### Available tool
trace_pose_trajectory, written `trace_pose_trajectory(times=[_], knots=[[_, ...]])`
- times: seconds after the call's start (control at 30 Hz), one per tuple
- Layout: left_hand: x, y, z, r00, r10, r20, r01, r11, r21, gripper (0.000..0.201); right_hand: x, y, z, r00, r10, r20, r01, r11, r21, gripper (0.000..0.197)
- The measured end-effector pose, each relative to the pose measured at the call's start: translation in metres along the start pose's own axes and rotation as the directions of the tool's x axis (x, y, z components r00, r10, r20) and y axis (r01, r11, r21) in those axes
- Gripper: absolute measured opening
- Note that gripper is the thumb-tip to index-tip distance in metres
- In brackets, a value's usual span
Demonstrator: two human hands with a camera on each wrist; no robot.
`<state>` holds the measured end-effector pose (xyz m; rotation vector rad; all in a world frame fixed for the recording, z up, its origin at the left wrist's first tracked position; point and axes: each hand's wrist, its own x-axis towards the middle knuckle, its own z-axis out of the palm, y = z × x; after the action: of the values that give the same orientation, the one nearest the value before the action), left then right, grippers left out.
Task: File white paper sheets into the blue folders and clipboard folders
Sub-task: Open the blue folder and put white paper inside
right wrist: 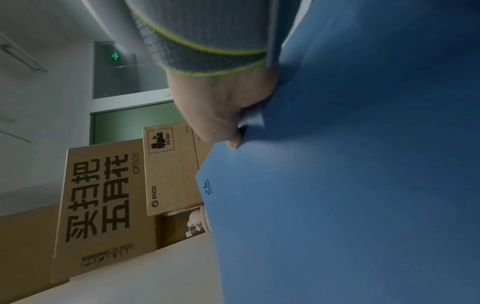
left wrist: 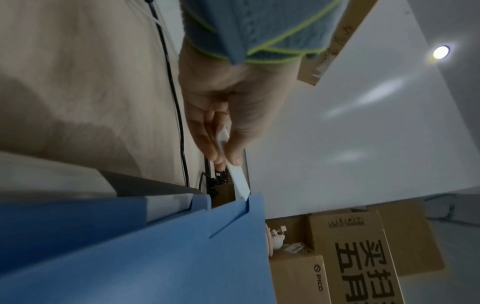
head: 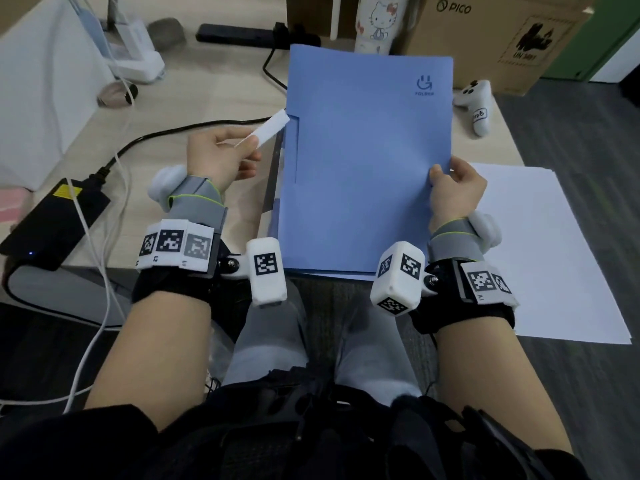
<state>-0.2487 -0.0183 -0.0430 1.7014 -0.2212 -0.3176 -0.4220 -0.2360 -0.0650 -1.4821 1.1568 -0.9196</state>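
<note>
A closed blue folder (head: 367, 161) is held tilted up over the desk edge. My right hand (head: 455, 192) grips its right edge, thumb on the cover, as the right wrist view confirms on the blue folder (right wrist: 363, 185). My left hand (head: 221, 157) pinches a narrow white paper strip (head: 268, 131) whose far tip meets the folder's spine slot. In the left wrist view the white strip (left wrist: 237, 181) touches the notch at the blue folder's (left wrist: 155, 257) corner. A stack of white paper sheets (head: 540, 254) lies to the right, overhanging the desk.
A black power adapter (head: 55, 223) with cables sits at the left of the desk. A white game controller (head: 476, 102) lies behind the folder's right side. Cardboard boxes (head: 491, 32) and a cartoon-printed cup (head: 381, 22) stand at the back. My knees are below the desk edge.
</note>
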Motion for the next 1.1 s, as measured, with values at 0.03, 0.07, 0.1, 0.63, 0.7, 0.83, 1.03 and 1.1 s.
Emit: trace_pose_trajectory(times=[0.03,0.07,0.1,0.63,0.7,0.83,1.03,1.1], knots=[[0.002,0.0,-0.002,1.0,-0.003,-0.021,0.002,0.999,-0.047,0.007,0.0,0.001,0.0,1.0,0.009,0.006,-0.009,1.0,-0.001,0.021],[0.005,0.002,-0.004,0.999,0.002,-0.04,-0.005,0.996,-0.093,0.003,-0.001,0.001,-0.001,1.0,0.019,0.011,-0.02,1.0,0.006,0.022],[0.009,0.002,-0.006,0.998,0.007,-0.063,-0.015,0.992,-0.128,0.009,0.0,0.001,-0.003,1.0,0.021,0.02,-0.021,1.0,0.011,0.023],[-0.006,0.014,0.022,0.989,-0.087,0.119,0.112,0.968,-0.225,0.01,0.0,-0.005,-0.01,0.997,0.07,0.025,-0.074,0.979,0.188,0.034],[-0.015,0.013,0.032,0.974,-0.08,0.21,0.112,0.983,-0.143,0.008,0.0,-0.005,-0.011,0.998,0.058,0.02,-0.061,0.978,0.198,0.039],[-0.023,0.003,0.045,0.96,-0.045,0.278,0.07,0.994,-0.079,0.038,0.0,-0.005,-0.015,0.999,0.032,0.01,-0.033,0.973,0.229,0.038],[-0.037,-0.006,0.063,0.98,0.025,0.198,-0.001,0.993,-0.121,0.062,-0.004,-0.01,-0.025,0.991,-0.113,0.075,0.108,0.991,0.075,0.028],[-0.038,-0.007,0.071,0.99,0.031,0.136,-0.011,0.989,-0.146,0.062,-0.006,-0.012,-0.029,0.984,-0.134,0.115,0.138,0.99,-0.021,0.029]])
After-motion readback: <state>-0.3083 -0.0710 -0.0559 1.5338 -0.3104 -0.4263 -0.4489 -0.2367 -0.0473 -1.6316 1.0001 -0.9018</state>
